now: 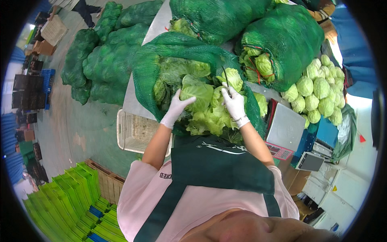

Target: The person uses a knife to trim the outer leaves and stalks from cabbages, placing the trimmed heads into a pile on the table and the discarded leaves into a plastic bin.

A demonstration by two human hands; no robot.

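Observation:
In a white glove, my left hand (178, 106) grips the near left side of a green cabbage head (199, 92), thumb on top and fingertips partly hidden. My right hand (235, 104), also gloved, holds a thin dark blade, apparently a knife (226, 75), pointing away from me. Loose outer cabbage leaves (208, 121) lie between my wrists. Around them spreads an opened green mesh sack (145, 69) with more cabbages (173, 68) inside. A paler cabbage (232, 79) rests just beyond my right fingers.
Full mesh sacks (284, 39) lie on the table (136, 96) and others (112, 63) on the floor. Trimmed cabbages (320, 87) are heaped right, past a scale (285, 127). A white plastic basket (130, 133) stands at left, near green crates (69, 193). Another person (84, 10) is at upper left.

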